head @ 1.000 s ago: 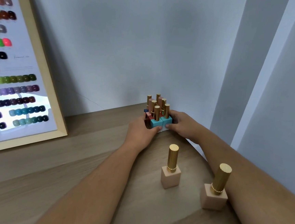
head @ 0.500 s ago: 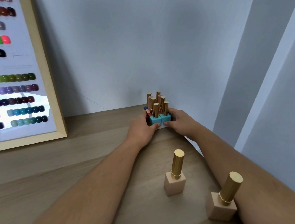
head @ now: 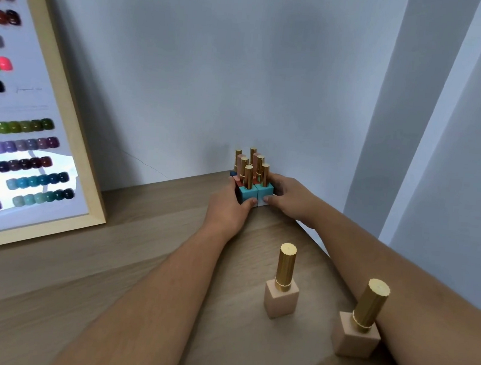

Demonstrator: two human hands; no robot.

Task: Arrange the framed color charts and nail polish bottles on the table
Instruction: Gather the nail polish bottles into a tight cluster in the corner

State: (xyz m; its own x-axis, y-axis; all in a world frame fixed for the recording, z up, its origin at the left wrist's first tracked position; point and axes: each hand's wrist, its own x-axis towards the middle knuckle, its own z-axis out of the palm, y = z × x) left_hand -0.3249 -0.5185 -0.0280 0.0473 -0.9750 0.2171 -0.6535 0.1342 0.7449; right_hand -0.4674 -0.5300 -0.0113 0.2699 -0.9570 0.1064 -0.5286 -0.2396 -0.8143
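While our left hand (head: 228, 210) and right hand (head: 288, 199) stay clamped around the bottle cluster (head: 251, 183), it has barely shifted, so we judge it nearly placed.

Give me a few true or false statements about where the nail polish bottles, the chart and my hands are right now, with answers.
1. Both hands press on the cluster of bottles by the wall. True: left hand, right hand.
2. The two beige bottles lie on their sides. False: the nearer-left one and the right one stand upright.
3. The framed color chart leans at the left. True.
4. The front bottles of the cluster are yellow. False: they are teal.
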